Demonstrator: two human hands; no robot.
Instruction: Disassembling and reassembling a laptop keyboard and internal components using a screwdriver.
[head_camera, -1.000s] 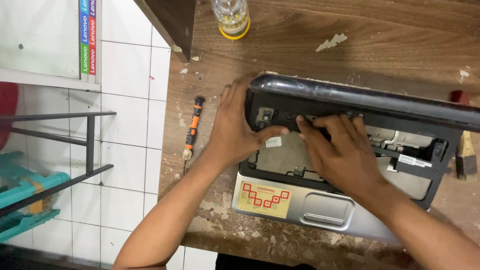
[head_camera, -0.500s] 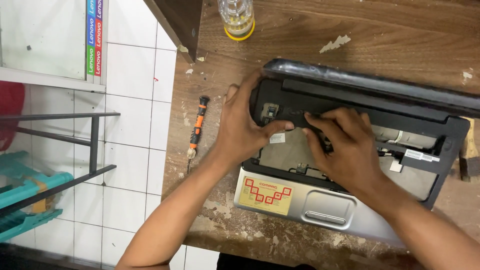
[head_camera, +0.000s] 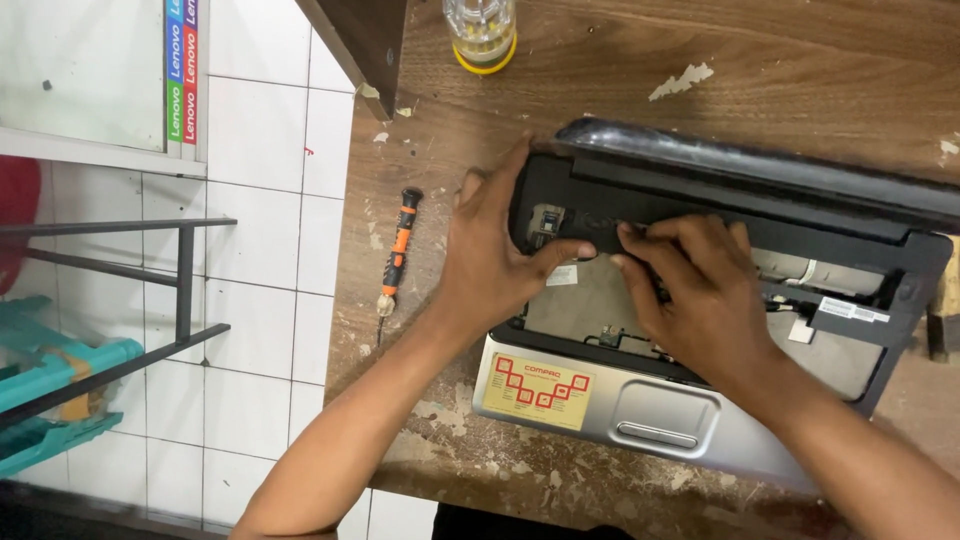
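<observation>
Fingers of the right hand (head_camera: 700, 290) press together onto the black strip at the hinge edge of the opened laptop (head_camera: 720, 330); left hand (head_camera: 495, 255), at 9 o'clock of it, has fingers spread, thumb bracing the same strip. The laptop lies on the desk (head_camera: 800, 70) — an orange screwdriver (head_camera: 398, 250) further toward 9. Judged step: working the strip loose; next calls for even lifting.
</observation>
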